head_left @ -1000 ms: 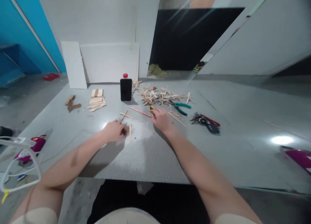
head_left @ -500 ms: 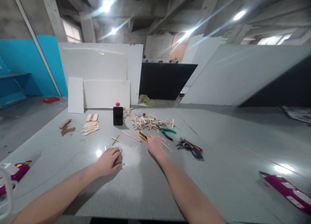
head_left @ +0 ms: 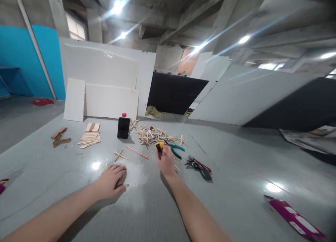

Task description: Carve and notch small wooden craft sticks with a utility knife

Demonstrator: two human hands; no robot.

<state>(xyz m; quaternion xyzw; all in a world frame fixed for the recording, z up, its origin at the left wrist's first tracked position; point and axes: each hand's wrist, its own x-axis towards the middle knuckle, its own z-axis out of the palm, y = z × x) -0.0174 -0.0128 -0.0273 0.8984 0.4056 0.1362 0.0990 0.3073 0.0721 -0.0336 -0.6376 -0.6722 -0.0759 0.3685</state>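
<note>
My right hand [head_left: 166,161] grips a yellow and black utility knife [head_left: 159,147], held up with its near end toward me. Most of the knife is hidden by my fingers and its tilt. Lower left, my left hand [head_left: 112,179] has its fingers curled over a small flat brown piece [head_left: 121,181], which rests on the table and is partly covered. Beyond that hand lie two crossed wooden sticks [head_left: 120,155] and a pink-and-white striped pencil-like stick [head_left: 137,152]. Green-handled pliers [head_left: 177,147] lie just right of my right hand.
A heap of joined wooden sticks [head_left: 147,136] spreads behind my right hand, beside a black phone-like slab [head_left: 123,128]. Stacked craft sticks [head_left: 90,138] and brown strips [head_left: 61,140] lie left. A dark punch-like hand tool [head_left: 201,169] and a purple tool [head_left: 294,217] lie right.
My right hand has picked the utility knife up off the table and turned it upward. My left hand stays over the brown piece. The whole view has tilted and shifted.
</note>
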